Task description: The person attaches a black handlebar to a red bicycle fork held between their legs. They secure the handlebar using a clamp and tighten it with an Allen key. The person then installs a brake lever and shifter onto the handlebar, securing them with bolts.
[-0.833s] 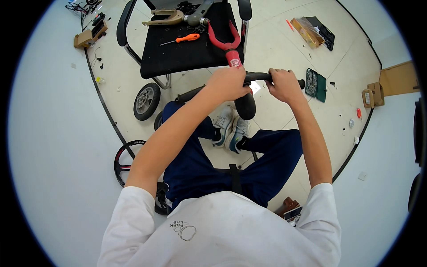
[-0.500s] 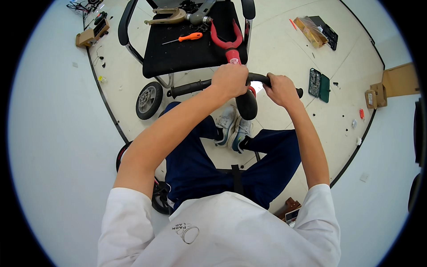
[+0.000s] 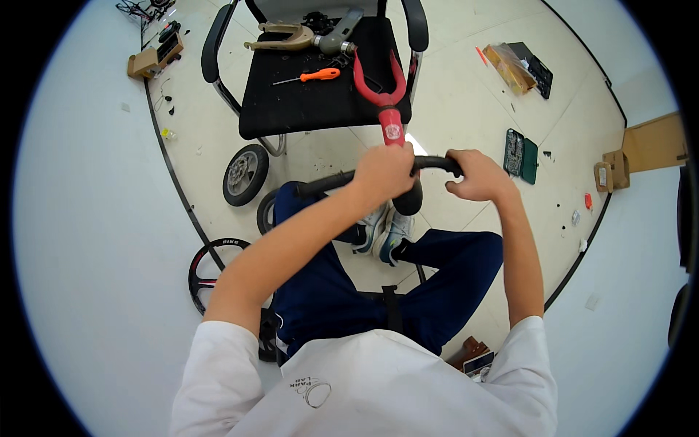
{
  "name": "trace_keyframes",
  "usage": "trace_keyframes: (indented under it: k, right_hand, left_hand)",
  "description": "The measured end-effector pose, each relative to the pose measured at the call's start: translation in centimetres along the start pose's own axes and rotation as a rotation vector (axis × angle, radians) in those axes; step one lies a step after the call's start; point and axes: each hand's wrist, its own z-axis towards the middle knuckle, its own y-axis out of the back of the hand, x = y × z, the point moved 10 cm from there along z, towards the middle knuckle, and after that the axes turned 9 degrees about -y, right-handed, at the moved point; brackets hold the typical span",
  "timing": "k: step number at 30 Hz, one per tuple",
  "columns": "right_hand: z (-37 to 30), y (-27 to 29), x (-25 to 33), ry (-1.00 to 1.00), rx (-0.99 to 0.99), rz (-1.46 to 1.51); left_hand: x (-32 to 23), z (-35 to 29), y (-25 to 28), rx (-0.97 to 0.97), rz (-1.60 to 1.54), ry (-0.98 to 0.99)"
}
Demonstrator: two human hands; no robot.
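My left hand [image 3: 386,173] is closed round the place where a red fork [image 3: 392,125] meets a black handlebar [image 3: 435,162]. The fork's two prongs point away from me, over the front of the chair seat. A rounded black part [image 3: 409,202] hangs just below my left hand. My right hand [image 3: 479,175] grips the right end of the handlebar, with its thumb beneath and fingers on top. The bar's left side [image 3: 324,183] runs behind my left forearm, above my knee.
Ahead stands a black chair [image 3: 320,120] bearing an orange screwdriver [image 3: 319,74] and a beige fork [image 3: 287,38]. Wheels [image 3: 245,175] lie at the left. On the floor at right are a green tool case [image 3: 529,162] and cardboard boxes [image 3: 615,171].
The fork and handlebar have come lower in the picture, nearer me. The bar has turned, and my right hand now covers its right end, which stuck out past the hand before.
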Motion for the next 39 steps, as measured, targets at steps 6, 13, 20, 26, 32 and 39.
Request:
trace_keyframes:
  k: [6,13,20,26,32,39]
  right_hand:
    - [8.4,1.7,-2.3,-0.169,0.087,0.464]
    - [18.9,-3.5,-7.6,-0.581,-0.119,0.892]
    - [17.8,-7.0,-3.5,-0.555,-0.151,1.206]
    - [16.2,-6.1,-2.9,-0.512,-0.235,1.124]
    - [16.2,-2.8,-4.6,-0.461,-0.536,0.507]
    - [19.4,2.6,7.3,0.094,-0.527,0.153]
  left_hand:
    - [-2.4,-2.3,-1.2,-0.072,-0.053,-0.061]
    - [-5.0,-5.2,-0.4,-0.077,-0.071,-0.126]
    - [-5.8,-10.3,-3.2,0.080,-0.212,-0.119]
    - [-5.5,-11.4,-2.6,0.117,-0.389,-0.088]
    - [-6.9,-11.0,-3.6,0.071,-0.315,-0.142]
    - [-7.6,-8.8,-3.8,0.033,-0.361,-0.078]
